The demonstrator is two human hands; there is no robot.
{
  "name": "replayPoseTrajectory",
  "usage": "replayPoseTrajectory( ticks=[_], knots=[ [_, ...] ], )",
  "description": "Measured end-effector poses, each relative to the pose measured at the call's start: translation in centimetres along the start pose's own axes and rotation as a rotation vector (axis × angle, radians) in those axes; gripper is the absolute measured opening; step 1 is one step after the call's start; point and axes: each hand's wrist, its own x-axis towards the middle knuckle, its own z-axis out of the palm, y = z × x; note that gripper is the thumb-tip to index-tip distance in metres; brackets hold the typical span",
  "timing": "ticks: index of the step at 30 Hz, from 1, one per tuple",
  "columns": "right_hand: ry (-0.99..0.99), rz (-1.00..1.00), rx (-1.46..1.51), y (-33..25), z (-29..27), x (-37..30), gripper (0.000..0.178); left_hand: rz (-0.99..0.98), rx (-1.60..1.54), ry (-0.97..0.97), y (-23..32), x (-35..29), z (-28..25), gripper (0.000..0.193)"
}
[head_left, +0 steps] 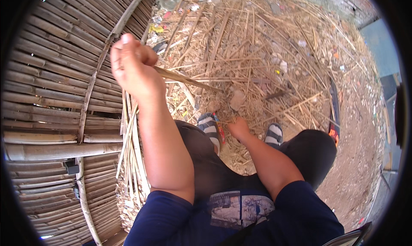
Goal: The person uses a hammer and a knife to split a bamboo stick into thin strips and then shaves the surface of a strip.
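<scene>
Left hand (135, 68) is raised, fingers curled, cannot tell whether clamped on the long, flat tan bamboo strip (189, 79) slanting from beside it toward the low right hand (239, 128), its grip likewise unclear, between grey-and-white striped sandals (207, 125); beyond, straw-coloured litter (253, 46) and, leftward, a brown slatted bamboo wall (51, 89).

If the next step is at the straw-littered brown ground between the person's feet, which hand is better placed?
Probably the right hand: it is already low, between the grey-and-black striped sandals. The left hand is raised beside the brown, slatted bamboo wall, farther away.
</scene>
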Motion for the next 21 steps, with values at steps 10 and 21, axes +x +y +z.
replayPoseTrajectory(
  ticks=[10,21],
  knots=[
    [0.054,-0.214,0.329,-15.0,-8.5,-5.4,0.033,-0.029,-0.031,-0.068,-1.0,-0.8,0.6,0.023],
    [0.154,-0.218,0.227,-13.1,-23.0,-6.7,0.020,0.102,-0.093,-0.218,7.1,-4.7,3.1,0.018]
  ],
)
